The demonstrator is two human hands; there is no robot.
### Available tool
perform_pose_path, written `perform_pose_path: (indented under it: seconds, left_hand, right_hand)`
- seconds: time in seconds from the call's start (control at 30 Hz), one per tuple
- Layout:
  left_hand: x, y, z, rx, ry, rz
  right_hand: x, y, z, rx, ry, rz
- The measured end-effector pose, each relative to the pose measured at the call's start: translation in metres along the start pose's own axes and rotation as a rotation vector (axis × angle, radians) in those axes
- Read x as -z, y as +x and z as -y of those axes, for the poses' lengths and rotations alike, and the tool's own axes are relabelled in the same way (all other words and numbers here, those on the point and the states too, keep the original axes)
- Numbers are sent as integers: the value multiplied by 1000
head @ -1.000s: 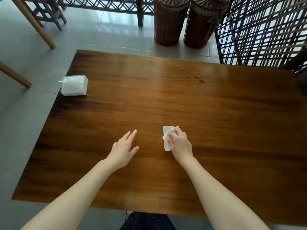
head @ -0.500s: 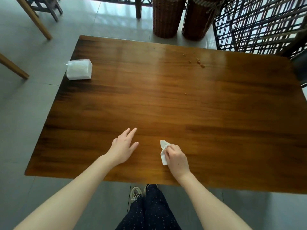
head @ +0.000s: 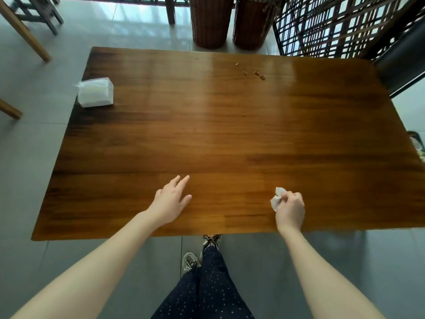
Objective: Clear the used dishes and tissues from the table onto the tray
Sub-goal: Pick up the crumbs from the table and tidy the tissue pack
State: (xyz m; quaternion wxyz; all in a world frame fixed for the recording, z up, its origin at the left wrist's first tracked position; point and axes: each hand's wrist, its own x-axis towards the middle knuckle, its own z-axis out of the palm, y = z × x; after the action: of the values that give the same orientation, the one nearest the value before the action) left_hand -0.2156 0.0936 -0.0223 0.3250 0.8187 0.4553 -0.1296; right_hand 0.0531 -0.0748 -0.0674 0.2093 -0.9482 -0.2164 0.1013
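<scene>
My right hand (head: 290, 209) grips a crumpled white tissue (head: 276, 199) near the front edge of the brown wooden table (head: 230, 139); most of the tissue is hidden in my curled fingers. My left hand (head: 171, 200) rests flat on the tabletop to the left, fingers straight and holding nothing. A pack of white tissues in clear plastic (head: 95, 92) lies at the table's far left edge. Small brown crumbs (head: 255, 72) are scattered near the far edge. No tray or dishes are in view.
Two wicker baskets (head: 210, 21) stand on the floor behind the table. A dark lattice screen (head: 340, 26) rises at the back right. Wooden chair legs (head: 25, 31) stand at the far left. My legs and shoes (head: 202, 272) are below the table's front edge.
My right hand has gathered the flat tissue into a crumpled wad and slid it right along the front edge. The view has pulled back. My left hand stays flat.
</scene>
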Motion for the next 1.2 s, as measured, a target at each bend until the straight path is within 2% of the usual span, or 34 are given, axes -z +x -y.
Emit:
perform_pose_path:
  seconds: [0.07, 0.23, 0.37, 0.43, 0.53, 0.63, 0.7, 0.77, 0.93, 1.03, 1.1, 1.2]
  left_hand:
    - [-1, -2, -2, -12, 15, 3]
    - [-8, -3, -12, -26, 70, 31]
    - [-15, -2, -17, -34, 102, 56]
    - [-16, 1, -16, -47, 116, 62]
    - [-15, 3, -15, -50, 121, 71]
    - [-10, 9, -14, -47, 129, 58]
    - [-5, 15, -15, -36, 136, 46]
    - [0, 21, -17, -23, 140, 39]
    - [14, 40, -23, 42, 149, 13]
    - [22, 53, -28, 91, 140, -12]
    - [27, 61, -30, 105, 114, -15]
    - [34, 74, -31, 113, 73, -8]
  right_hand:
    - [-14, -28, 20, 102, 14, 32]
    - [-49, -103, 57, 513, 31, 291]
    - [-44, -92, 44, 747, -11, 408]
    - [-32, -64, 29, 639, 14, 354]
    - [-4, -15, -2, 206, 113, 176]
    - [11, 21, -21, -206, 233, -90]
    - [4, 23, -7, -328, 269, -166]
    - [-14, 7, 25, -216, 286, -120]
    - [-67, -63, 97, 527, 138, 393]
    - [-68, -52, 94, 749, 85, 508]
    - [-58, -20, 83, 728, 120, 492]
    - [-35, 52, 64, 367, 207, 303]
